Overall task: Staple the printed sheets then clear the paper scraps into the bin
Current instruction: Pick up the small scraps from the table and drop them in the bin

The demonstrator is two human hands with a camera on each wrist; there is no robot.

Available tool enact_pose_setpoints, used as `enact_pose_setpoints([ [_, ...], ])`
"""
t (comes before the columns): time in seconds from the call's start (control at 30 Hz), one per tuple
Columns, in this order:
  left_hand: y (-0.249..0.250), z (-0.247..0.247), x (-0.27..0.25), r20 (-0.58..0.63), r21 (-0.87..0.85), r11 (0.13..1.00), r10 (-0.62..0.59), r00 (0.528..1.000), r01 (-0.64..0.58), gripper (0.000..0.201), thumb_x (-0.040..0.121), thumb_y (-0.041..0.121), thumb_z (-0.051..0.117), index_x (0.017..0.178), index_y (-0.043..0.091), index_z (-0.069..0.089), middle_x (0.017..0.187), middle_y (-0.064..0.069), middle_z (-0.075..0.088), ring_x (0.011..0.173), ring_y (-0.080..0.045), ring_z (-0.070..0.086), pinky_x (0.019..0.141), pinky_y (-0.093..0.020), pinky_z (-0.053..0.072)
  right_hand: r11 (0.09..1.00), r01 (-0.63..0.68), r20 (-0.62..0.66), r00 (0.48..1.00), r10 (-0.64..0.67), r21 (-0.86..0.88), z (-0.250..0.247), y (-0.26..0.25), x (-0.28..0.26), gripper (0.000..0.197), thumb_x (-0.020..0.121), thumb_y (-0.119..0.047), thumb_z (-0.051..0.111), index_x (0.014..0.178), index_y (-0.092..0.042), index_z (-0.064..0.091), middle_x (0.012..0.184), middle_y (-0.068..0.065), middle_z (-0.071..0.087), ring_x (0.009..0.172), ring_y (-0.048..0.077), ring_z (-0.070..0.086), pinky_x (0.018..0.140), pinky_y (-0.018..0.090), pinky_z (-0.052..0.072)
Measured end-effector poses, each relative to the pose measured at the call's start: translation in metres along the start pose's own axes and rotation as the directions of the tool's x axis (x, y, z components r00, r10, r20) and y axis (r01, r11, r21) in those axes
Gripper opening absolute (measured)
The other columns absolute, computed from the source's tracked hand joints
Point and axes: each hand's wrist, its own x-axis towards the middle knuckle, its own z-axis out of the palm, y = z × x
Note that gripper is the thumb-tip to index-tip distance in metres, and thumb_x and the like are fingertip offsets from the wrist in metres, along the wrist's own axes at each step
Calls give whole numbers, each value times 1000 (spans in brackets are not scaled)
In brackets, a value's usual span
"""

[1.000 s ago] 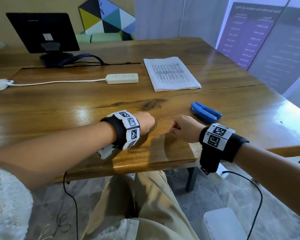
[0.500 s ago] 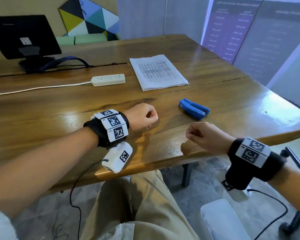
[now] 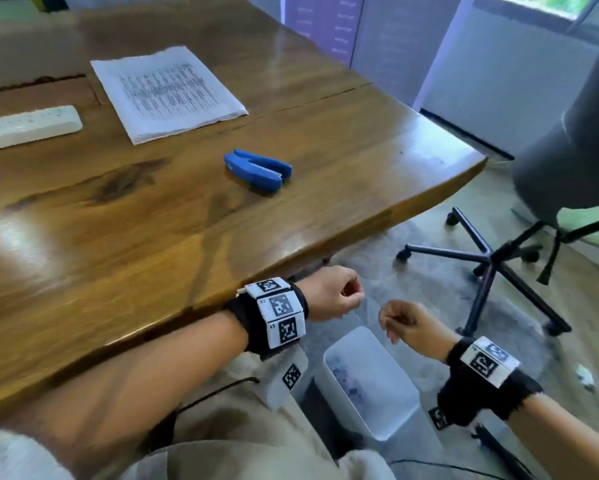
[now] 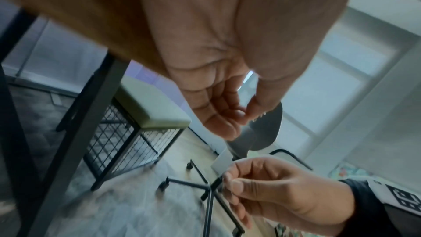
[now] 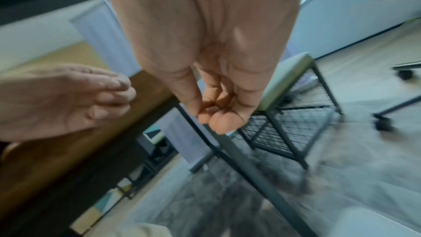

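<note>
Both my hands hang past the front edge of the wooden table [image 3: 118, 237], above a pale open bin [image 3: 395, 420] on the floor. My left hand [image 3: 351, 292] is curled, thumb pinched against the fingertips [image 4: 248, 114], with tiny pale bits at the thumb tip. My right hand [image 3: 393, 322] is curled too, thumb pressed tight on the forefinger [image 4: 230, 183]; what it pinches is too small to make out. The bin holds some bluish bits. On the table lie the printed sheets [image 3: 166, 91] and, nearer, a blue stapler [image 3: 256, 168].
A white power strip [image 3: 27, 126] lies left of the sheets. A grey office chair [image 3: 492, 261] on castors stands right of the table. A green-topped wire-mesh stool [image 4: 148, 111] sits beyond the table's dark metal leg [image 5: 250, 168]. My lap is just below.
Both hands, still curled, have left the table top and moved right and down over the bin. My head has turned right, bringing the chair and bin into view.
</note>
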Motion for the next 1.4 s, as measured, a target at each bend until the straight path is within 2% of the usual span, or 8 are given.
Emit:
enact_pose_setpoints([
  [0.27,-14,95,76,236,143,981,-159,959,127,35,89,9,47,55,9,41,62,-14,43,58,-24,38,59,-30,30,931,-357,-12,934,358,-79,19,123,21,35,85,5,52,56,-14,50,56,6,52,43,13,47,45,24,41],
  [0.43,-24,117,94,192,130,961,-265,945,243,20,88,16,60,95,1,72,100,-15,72,93,-27,66,71,-25,41,882,-465,-103,884,457,-73,26,138,24,24,79,-4,66,66,-19,52,54,-3,59,33,3,49,39,18,42],
  [0.73,-33,132,105,192,117,953,-299,935,281,18,86,15,65,101,11,75,98,-7,75,73,-12,61,75,-16,45,849,-516,-125,855,503,-115,29,144,23,19,84,-25,67,65,-21,65,57,-6,66,55,12,58,64,28,52],
  [0.9,-34,144,109,207,107,948,-317,926,300,18,88,15,64,104,12,73,99,-7,75,69,-14,58,60,-15,46,836,-546,-167,831,531,-57,29,151,19,20,72,-6,74,62,-21,66,60,-1,67,67,18,70,69,29,59],
  [1.17,-35,148,112,182,245,935,-304,935,257,18,80,20,73,96,12,74,101,-6,74,99,-20,67,78,-23,45,822,-570,-153,811,565,14,31,148,22,30,79,-36,72,66,-8,71,49,-1,67,48,10,64,56,24,56],
  [1.27,-34,147,111,188,283,925,-314,930,255,24,78,28,74,90,7,70,97,-9,72,96,-24,66,75,-27,45,827,-560,-133,824,550,-50,31,143,21,14,76,-17,74,88,-10,73,81,5,75,73,15,68,74,26,57],
  [1.33,-33,149,112,206,281,923,-324,923,261,30,83,33,68,72,6,64,78,-10,68,85,-29,63,74,-29,45,827,-547,-142,836,531,-132,32,146,21,44,71,-3,74,113,-15,67,107,6,70,94,16,68,77,19,50],
  [1.4,-32,150,110,224,308,919,-323,920,247,35,93,31,55,69,5,58,72,-12,62,80,-30,57,71,-31,42,826,-546,-140,837,529,-141,34,142,20,35,74,-4,74,108,-12,70,99,7,72,86,15,72,69,18,52],
])
